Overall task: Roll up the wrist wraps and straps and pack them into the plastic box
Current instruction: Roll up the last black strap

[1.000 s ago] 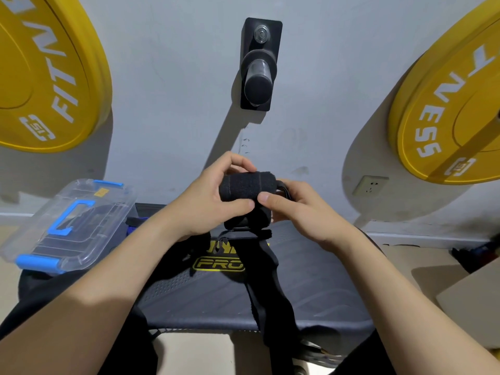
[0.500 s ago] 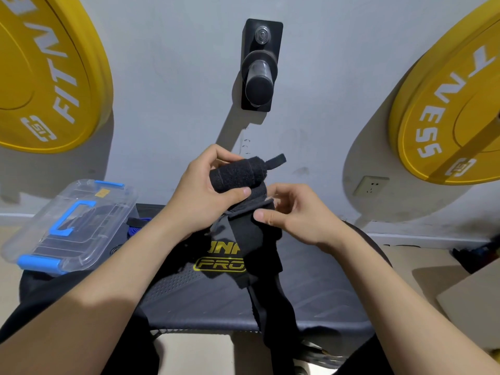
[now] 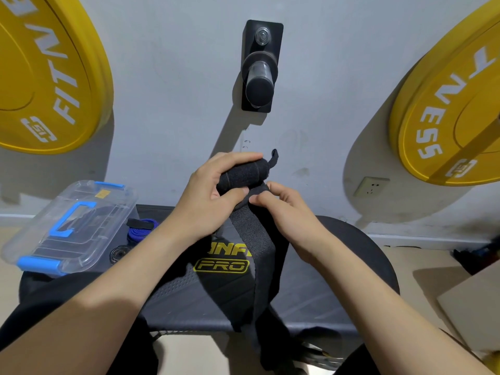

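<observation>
Rolling step: left hand (image 3: 211,201) clasps the wrist wrap (image 3: 243,175) roll, right hand (image 3: 289,215) pinches the tail (image 3: 254,239) just beneath. Next, wind that slack on tight

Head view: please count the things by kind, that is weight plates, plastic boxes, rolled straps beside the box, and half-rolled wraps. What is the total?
Weight plates: 2
Plastic box: 1
Rolled straps beside the box: 2, blue and black
Wrist wrap, half rolled: 1
Total: 6
</observation>
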